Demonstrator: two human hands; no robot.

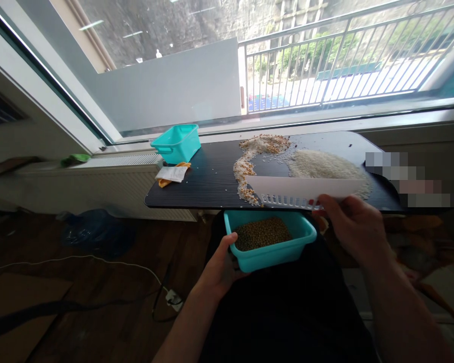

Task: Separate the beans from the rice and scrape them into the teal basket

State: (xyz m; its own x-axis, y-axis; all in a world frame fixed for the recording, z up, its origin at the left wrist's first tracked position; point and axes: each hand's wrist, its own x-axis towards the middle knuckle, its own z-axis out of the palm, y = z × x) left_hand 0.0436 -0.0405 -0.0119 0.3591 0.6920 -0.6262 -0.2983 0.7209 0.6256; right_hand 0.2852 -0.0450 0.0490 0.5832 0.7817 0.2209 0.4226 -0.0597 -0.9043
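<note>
My left hand (220,264) grips the left end of a turquoise plastic bin (272,259), its thumb over the rim. Small greenish-brown grains, like lentils or mung beans, fill much of the bin (265,233), which sits just below the table's front edge. Between the thumb and fingers of my right hand (357,222) is a flat white plastic strip (300,189) with a row of slots along its lower edge. The strip stands at the front of the dark table (208,186). Behind it lies a pile of white rice (321,164); left of it curves a band of rice mixed with orange-brown grains (245,169).
A second turquoise bin (181,143) stands at the table's back left, near a white paper packet (173,174) on a yellow cloth (164,184). A window and radiator (121,184) border the table. On the floor are a blue water jug (98,232) and a power cord (128,262).
</note>
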